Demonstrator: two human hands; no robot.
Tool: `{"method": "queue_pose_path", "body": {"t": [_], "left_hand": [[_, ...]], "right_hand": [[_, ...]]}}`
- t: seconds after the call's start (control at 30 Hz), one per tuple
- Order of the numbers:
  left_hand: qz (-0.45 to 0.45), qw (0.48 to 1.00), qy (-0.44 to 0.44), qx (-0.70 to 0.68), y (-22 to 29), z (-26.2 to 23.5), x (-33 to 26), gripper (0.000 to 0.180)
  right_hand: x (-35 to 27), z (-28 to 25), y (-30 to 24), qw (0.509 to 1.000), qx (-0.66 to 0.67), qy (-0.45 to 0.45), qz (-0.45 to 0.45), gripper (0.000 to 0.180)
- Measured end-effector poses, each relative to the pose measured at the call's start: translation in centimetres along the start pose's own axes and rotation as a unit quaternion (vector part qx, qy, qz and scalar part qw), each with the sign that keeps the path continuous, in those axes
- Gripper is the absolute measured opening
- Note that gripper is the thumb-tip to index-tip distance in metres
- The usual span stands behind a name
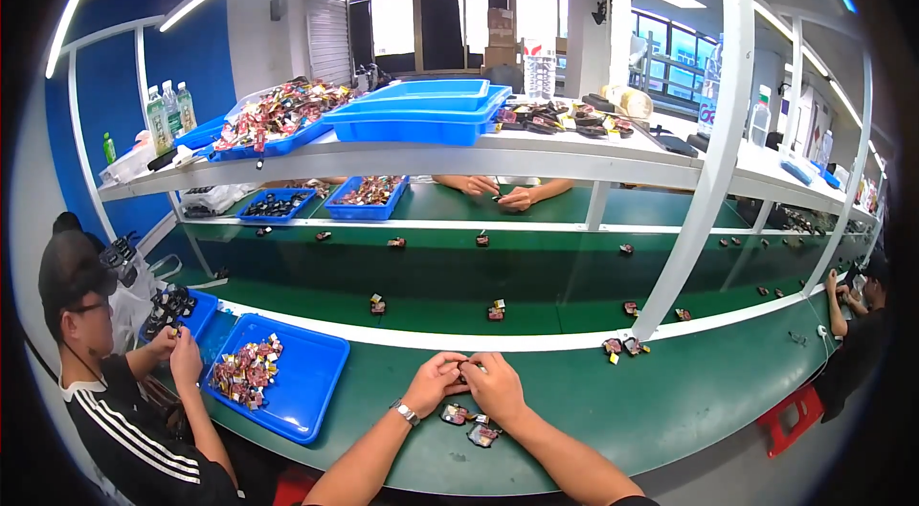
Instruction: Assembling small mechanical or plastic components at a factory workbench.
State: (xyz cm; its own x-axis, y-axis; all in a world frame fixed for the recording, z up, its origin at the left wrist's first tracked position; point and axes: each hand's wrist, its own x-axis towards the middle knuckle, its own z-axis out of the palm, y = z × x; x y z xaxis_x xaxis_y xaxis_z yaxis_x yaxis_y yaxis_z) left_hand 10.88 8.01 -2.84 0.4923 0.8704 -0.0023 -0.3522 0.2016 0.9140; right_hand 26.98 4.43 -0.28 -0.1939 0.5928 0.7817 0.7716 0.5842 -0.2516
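Over the green bench (613,410), my left hand (436,383) and my right hand (495,391) meet with fingers pinched together. Between the fingertips is a small dark part (463,378), mostly covered, so its exact kind cannot be made out. Just below the hands, on the bench, lie small electronic assemblies (483,433) with dark edges and coloured, shiny faces; another assembly (454,414) sits beside them, nearer my left wrist. A watch with a metal band (406,412) is on my left wrist.
To my left, a blue tray (328,367) holds a heap of small assemblies. A co-worker (134,401) sits beyond it. Similar pieces (496,310) lie spaced along the green conveyor (440,288). A white shelf (412,157) with blue trays (412,128) spans overhead; its post (691,190) stands right.
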Motion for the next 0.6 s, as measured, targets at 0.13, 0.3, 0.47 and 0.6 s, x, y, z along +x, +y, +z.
{"method": "queue_pose_path", "body": {"t": [0.13, 0.3, 0.47, 0.6], "left_hand": [[0.001, 1.0, 0.024, -0.014, 0.1, 0.1, -0.1, 0.025], [0.018, 0.999, 0.038, 0.004, -0.3, 0.2, 0.3, 0.022], [0.02, 0.997, 0.054, 0.057, -0.4, 0.6, 0.3, 0.019], [0.025, 0.993, 0.062, 0.095, -0.6, 0.5, 0.3, 0.019]], "right_hand": [[0.1, -0.3, 0.0, 0.987, 0.122, -0.017, 0.108, 0.019], [-0.1, 0.0, 1.2, 0.966, 0.207, -0.02, 0.155, 0.022], [-0.5, 0.5, 1.4, 0.935, 0.26, -0.02, 0.239, 0.022], [0.0, -0.1, 0.7, 0.927, 0.263, -0.026, 0.267, 0.018]]}}
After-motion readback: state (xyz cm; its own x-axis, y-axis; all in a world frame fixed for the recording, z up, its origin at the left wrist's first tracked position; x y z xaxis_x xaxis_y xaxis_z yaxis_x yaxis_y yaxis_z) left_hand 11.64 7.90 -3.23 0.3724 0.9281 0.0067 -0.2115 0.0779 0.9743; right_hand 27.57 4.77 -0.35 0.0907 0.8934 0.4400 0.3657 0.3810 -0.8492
